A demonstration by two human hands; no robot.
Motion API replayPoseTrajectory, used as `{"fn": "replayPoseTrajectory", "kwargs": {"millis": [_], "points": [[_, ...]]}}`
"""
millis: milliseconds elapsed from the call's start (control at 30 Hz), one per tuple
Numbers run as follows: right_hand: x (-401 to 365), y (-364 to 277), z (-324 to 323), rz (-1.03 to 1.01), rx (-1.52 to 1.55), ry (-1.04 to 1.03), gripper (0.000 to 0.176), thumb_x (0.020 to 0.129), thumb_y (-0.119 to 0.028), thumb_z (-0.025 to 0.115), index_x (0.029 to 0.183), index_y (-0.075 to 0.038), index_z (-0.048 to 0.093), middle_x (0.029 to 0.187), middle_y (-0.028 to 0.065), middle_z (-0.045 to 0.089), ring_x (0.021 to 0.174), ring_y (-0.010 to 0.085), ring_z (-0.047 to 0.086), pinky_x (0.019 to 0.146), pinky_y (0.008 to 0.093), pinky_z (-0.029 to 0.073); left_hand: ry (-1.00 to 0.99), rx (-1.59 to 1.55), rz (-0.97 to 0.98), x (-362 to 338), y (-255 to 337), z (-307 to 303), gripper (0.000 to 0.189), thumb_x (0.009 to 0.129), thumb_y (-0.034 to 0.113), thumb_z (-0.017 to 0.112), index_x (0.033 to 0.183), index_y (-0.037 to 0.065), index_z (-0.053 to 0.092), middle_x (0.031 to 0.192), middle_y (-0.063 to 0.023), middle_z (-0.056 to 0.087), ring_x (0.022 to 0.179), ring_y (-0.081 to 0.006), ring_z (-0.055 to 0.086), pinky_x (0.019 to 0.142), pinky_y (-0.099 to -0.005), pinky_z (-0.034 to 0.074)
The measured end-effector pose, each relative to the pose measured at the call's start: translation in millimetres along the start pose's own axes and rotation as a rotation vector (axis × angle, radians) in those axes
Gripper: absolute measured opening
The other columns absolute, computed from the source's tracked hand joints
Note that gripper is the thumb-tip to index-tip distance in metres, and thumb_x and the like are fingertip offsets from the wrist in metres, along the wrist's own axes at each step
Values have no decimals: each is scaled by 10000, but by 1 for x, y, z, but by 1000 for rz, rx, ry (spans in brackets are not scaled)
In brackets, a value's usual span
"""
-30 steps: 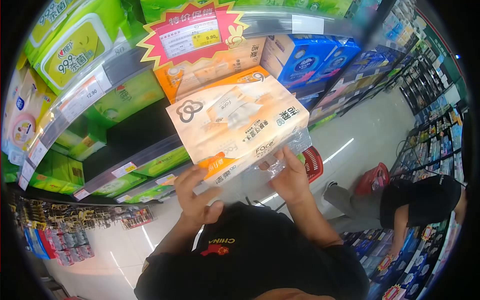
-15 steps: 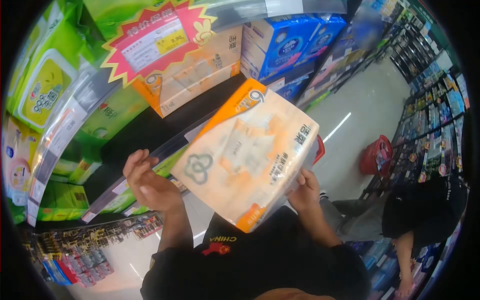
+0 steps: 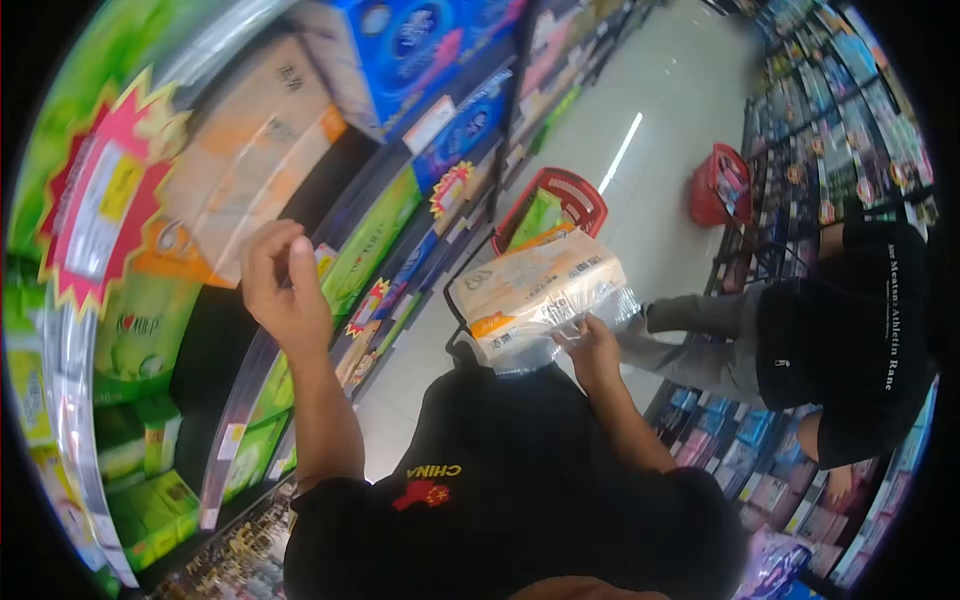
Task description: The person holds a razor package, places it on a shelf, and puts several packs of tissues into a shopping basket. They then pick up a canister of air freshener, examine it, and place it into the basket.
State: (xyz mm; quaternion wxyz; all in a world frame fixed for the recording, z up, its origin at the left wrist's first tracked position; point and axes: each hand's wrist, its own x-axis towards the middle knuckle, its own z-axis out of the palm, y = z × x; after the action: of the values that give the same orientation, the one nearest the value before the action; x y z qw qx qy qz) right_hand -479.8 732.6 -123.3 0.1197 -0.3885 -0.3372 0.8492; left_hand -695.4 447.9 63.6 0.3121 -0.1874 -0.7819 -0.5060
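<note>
An orange and cream pack of tissues (image 3: 545, 285) in clear wrap hangs in front of me, gripped by its loose plastic end in my right hand (image 3: 592, 352). It lies tilted, its far side overlapping a red shopping basket (image 3: 597, 212). Inside that basket, a green package (image 3: 540, 215) shows. My left hand (image 3: 280, 285) is raised beside the shelf edge, fingers loosely bent and thumb apart, with nothing in it. Close behind it on the shelf sits a similar orange tissue pack (image 3: 262, 150).
Shelves of green packs (image 3: 150, 340) and blue packs (image 3: 420, 45) line my left, with a red price sign (image 3: 110, 195) sticking out. On the right, a person (image 3: 850, 330) in a dark shirt reaches toward a shelf. A second red basket (image 3: 718, 185) stands on the aisle floor.
The tissue pack has moved lower and away from the shelf, over the red basket, and turned. My view has swung right. My left hand remains raised near the shelf.
</note>
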Motion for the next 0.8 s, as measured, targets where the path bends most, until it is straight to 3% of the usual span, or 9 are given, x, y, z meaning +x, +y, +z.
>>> {"fn": "replayPoseTrajectory", "kwargs": {"millis": [133,300,400,500,533,633,667,767,800], "points": [[54,14,-70,54,-137,212,254,920,-245,529,726,-91,474,855,80,523,846,255,579,788,415,544,-84,230,-20,15,-9,30,113,904,79,624,984,1,648,994,-83,604,830,-145,574,717,-267,474],[104,4,-124,148,-120,304,219,908,-248,533,759,-93,492,886,74,537,855,237,585,752,396,546,-97,225,-137,16,-41,63,132,918,107,629,995,3,655,964,-65,619,818,-131,577,719,-264,469],[146,1,-146,188,-140,342,211,891,-274,561,808,-83,528,894,68,549,843,225,583,725,377,545,-68,392,-209,14,-50,81,156,923,147,639,959,-2,669,859,-53,646,769,-130,589,705,-273,474],[185,-6,-150,161,-180,335,195,881,-265,566,826,-79,547,896,67,553,825,212,572,699,378,538,-30,576,-197,20,-49,95,206,917,200,645,922,-2,680,783,-66,654,707,-147,601,665,-290,481],[199,-10,-149,160,-219,346,204,878,-234,557,778,-56,565,830,68,561,782,203,562,685,357,506,-17,635,-186,23,-50,98,226,917,222,643,911,0,684,764,-70,657,693,-153,604,655,-298,482],[252,-6,-161,86,-343,274,168,876,-219,560,785,-78,549,870,44,513,850,196,539,732,369,528,53,776,-120,24,-62,108,270,919,278,629,906,16,690,757,-83,669,681,-175,610,643,-321,480],[272,-1,-166,68,-453,283,169,875,-208,567,818,-50,580,844,46,514,796,177,531,697,347,516,54,864,-159,22,-74,106,293,924,331,608,897,53,699,735,-76,672,640,-207,611,606,-351,475],[322,11,-176,-121,-662,224,179,876,-199,567,822,-32,599,823,56,528,758,174,534,659,337,494,-8,1065,-160,22,-71,118,298,947,341,567,861,86,696,709,-69,664,595,-234,599,562,-372,460],[326,-4,-164,-16,-481,293,188,879,-191,567,826,-18,618,840,70,564,758,169,541,639,332,476,-19,1081,-142,21,-71,119,303,954,339,552,850,92,692,707,-70,665,590,-244,599,554,-381,457]]}}
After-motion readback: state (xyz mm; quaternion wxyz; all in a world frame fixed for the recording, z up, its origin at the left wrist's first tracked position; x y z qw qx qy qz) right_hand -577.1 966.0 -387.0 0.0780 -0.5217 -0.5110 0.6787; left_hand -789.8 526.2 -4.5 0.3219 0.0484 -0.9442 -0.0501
